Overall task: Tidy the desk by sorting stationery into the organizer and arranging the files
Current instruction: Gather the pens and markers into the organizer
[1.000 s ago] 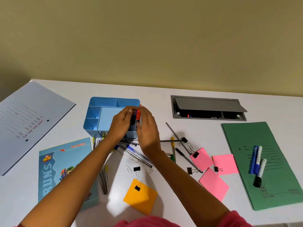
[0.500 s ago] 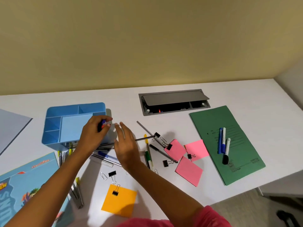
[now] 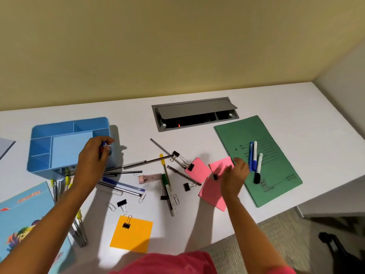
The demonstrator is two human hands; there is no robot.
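Observation:
A blue compartment organizer (image 3: pixel 59 131) stands at the left of the white desk. My left hand (image 3: pixel 92 159) grips a few markers (image 3: pixel 103 146) at the organizer's front right corner. My right hand (image 3: pixel 235 175) hovers with relaxed fingers over the pink sticky notes (image 3: pixel 212 190), just left of three markers (image 3: pixel 254 157) lying on the green file (image 3: pixel 272 139). Pens and thin rods (image 3: pixel 126 167) lie scattered between my hands, with a green marker (image 3: pixel 167 186), binder clips and paper clips among them.
A grey cable hatch (image 3: pixel 194 109) is open at the back of the desk. An orange sticky note (image 3: pixel 134 238) with a clip lies near the front edge. A blue printed booklet (image 3: pixel 23 218) sits at the front left, more pens beside it. The desk's edge runs along the right.
My right hand has left the organizer and swung right to the pink notes near the green file. My left hand stays at the organizer holding the markers. The view has shifted right.

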